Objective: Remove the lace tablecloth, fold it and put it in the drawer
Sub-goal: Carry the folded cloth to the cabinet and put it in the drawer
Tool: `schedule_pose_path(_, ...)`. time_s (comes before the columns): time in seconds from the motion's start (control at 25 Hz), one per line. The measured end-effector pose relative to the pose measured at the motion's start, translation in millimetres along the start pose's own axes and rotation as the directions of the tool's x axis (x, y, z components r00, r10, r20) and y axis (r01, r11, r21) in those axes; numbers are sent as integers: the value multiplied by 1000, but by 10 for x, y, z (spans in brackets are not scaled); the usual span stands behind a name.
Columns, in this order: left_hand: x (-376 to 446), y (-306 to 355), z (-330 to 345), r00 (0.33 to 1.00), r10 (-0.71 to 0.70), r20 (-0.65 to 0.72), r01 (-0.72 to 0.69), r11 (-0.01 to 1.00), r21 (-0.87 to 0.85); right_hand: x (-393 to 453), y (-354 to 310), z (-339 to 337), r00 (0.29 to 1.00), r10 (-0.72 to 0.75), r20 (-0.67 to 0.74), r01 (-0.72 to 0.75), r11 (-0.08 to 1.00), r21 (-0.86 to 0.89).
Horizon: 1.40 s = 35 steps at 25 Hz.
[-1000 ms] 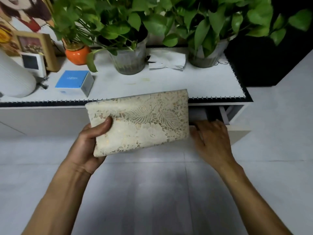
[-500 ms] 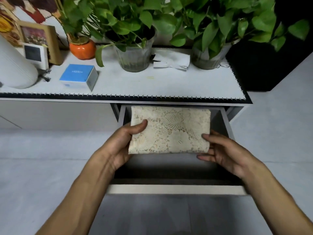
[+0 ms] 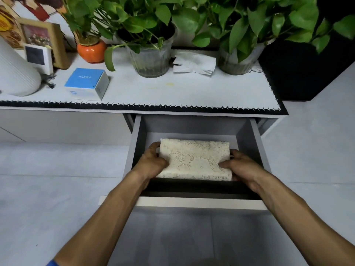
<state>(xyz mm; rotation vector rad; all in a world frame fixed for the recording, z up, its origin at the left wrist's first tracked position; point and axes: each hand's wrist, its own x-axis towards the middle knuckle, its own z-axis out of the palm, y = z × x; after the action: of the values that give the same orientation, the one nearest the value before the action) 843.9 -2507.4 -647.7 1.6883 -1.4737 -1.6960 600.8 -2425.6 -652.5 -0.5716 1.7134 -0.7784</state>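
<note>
Tablecloth (image 3: 194, 160) folded, both hands (left (image 3: 151, 163), right (image 3: 241, 166)) gripped it inside drawer (image 3: 197, 203) | next: probably let go, shut drawer

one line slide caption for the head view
Both hands, left hand and right hand, lower the folded lace tablecloth into the open drawer.

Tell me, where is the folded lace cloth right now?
The folded lace cloth is inside the open drawer, lower centre of the head view, held between the left hand and right hand.
</note>
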Motion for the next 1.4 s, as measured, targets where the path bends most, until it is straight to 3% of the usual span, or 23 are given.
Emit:
schedule_pose_path(0.12,1,8,7,998,-59,26,54,989,137,-57,-64,32,997,-66,-29,61,983,-173)
schedule_pose_path(0.2,-16,19,10,1000,19,-9,-17,990,140,-187,-94,48,953,-292,-80,249,907,-338)
schedule_pose_path(0.24,-30,30,1,994,99,-39,-94,990,103,-292,-103,47,901,-434,-19,399,844,-360)
schedule_pose_path(0.32,-68,59,-25,967,246,-69,-242,968,60,-571,-113,77,776,-549,311,630,692,-353)
schedule_pose_path(0.4,-115,92,-52,943,323,-82,-321,946,36,-740,-23,158,685,-433,586,724,493,-482)
schedule_pose_path(0.44,-142,117,-70,939,335,-77,-335,942,16,-764,25,193,678,-377,631,734,379,-563)
schedule_pose_path(0.56,-276,274,-185,941,321,109,-312,946,-92,-764,36,231,670,-440,598,731,254,-633)
schedule_pose_path(0.64,-371,392,-264,916,347,201,-313,932,-183,-761,43,270,632,-620,465,633,66,-772)
schedule_pose_path(0.68,-393,452,-282,909,379,174,-344,917,-203,-755,79,292,582,-730,358,542,21,-840)
schedule_pose_path(0.76,-408,526,-256,903,420,90,-403,901,-160,-728,209,355,522,-844,126,441,141,-886)
schedule_pose_path(0.88,-447,559,-163,921,373,114,-381,923,58,-453,271,325,549,-835,-43,402,309,-862)
schedule_pose_path(1.0,-456,467,-130,946,289,148,-312,935,168,-83,150,246,676,-736,-40,448,453,-771)
schedule_pose_path(1.24,-426,359,-195,965,252,74,-259,959,119,453,-201,28,857,-508,-82,342,682,-646)
schedule_pose_path(1.4,-409,326,-173,968,239,70,-245,966,84,472,-205,-7,879,-473,-57,311,661,-683)
